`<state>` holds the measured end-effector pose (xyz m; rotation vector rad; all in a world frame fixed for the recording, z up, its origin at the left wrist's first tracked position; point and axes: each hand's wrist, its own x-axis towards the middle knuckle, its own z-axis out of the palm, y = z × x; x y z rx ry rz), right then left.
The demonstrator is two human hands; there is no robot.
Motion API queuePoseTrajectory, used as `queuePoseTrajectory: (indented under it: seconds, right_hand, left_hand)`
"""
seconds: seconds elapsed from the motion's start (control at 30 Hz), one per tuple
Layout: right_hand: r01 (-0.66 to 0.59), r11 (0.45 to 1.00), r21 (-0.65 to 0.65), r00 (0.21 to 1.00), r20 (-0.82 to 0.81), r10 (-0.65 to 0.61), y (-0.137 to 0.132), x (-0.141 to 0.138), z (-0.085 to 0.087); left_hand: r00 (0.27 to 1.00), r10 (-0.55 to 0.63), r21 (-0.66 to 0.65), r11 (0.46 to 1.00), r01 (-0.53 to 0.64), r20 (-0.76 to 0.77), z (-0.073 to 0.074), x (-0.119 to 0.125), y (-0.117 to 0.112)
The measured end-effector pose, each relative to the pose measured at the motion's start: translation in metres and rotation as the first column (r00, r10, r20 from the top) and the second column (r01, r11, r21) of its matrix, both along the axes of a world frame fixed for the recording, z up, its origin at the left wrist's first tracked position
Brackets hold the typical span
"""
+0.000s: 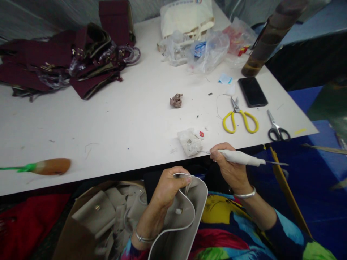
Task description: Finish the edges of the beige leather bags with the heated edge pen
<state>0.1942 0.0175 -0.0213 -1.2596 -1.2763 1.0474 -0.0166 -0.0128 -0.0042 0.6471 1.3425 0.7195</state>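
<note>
**HAND & WORKPIECE STATUS**

Panel: beige, curved edge w/ pale trim. Held low, below the table's near edge, in front of the torso. L hand grips its top rim. Fingers are curled tight, thumb and forefinger pinching the rim, no gap. A small pale stud sits on the panel face just below the hand.

Tool: slim, white-wrapped grip, thin metal tip pointing left. R hand is closed round the grip, fingers pinched narrow near the front end. The rear end sticks out to the right, past the hand. The tip lies at the block, a white lump on the table's near edge; contact cannot be told.

Nearby items:
- Cap: red/white, just beside the block.
- Box: left of the L hand, below table level, holds more beige parts.
- Yellow scissors and black scissors: on the table, right side, blades shut, apart from each other.
- Phone: just behind the yellow scissors, screen dark.
- Brown lump: mid-table.
- Maroon parts: piled far left.
- Plastic bags: far edge, near a bottle.
</note>
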Motion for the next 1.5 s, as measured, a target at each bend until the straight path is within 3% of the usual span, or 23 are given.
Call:
queuePoseTrajectory:
  seconds: [0.3, 0.73, 0.87, 1.0, 1.07, 1.5]
  right_hand:
    - [-0.095, 0.991, 0.089, 0.989, 0.121, 0.084, 0.023, -0.006, 0.006]
    - [-0.123, 0.989, 0.078, 0.981, 0.158, 0.11, 0.029, -0.011, 0.007]
    - [-0.102, 0.994, 0.041, 0.992, 0.074, 0.098, 0.017, -0.005, 0.014]
    - [-0.342, 0.934, -0.101, 0.939, -0.075, 0.335, 0.0, -0.003, 0.02]
    - [-0.395, 0.909, -0.134, 0.917, -0.113, 0.382, -0.005, -0.005, 0.02]
    - [-0.421, 0.896, -0.139, 0.903, -0.154, 0.4, -0.007, -0.008, 0.015]
  left_hand:
    - [0.992, 0.088, -0.015, 0.996, -0.087, 0.087, -0.001, -0.011, -0.002]
    - [0.995, 0.012, -0.006, 1.0, -0.011, 0.099, -0.005, -0.018, -0.001]
    - [0.993, -0.022, -0.01, 1.0, 0.024, 0.12, -0.005, -0.019, -0.001]
    - [0.987, -0.074, -0.019, 0.997, 0.077, 0.146, -0.006, -0.019, 0.0]
    - [0.984, -0.095, -0.007, 0.995, 0.097, 0.151, -0.006, -0.018, 0.0]
    - [0.984, -0.12, 0.002, 0.993, 0.121, 0.134, -0.005, -0.013, -0.004]
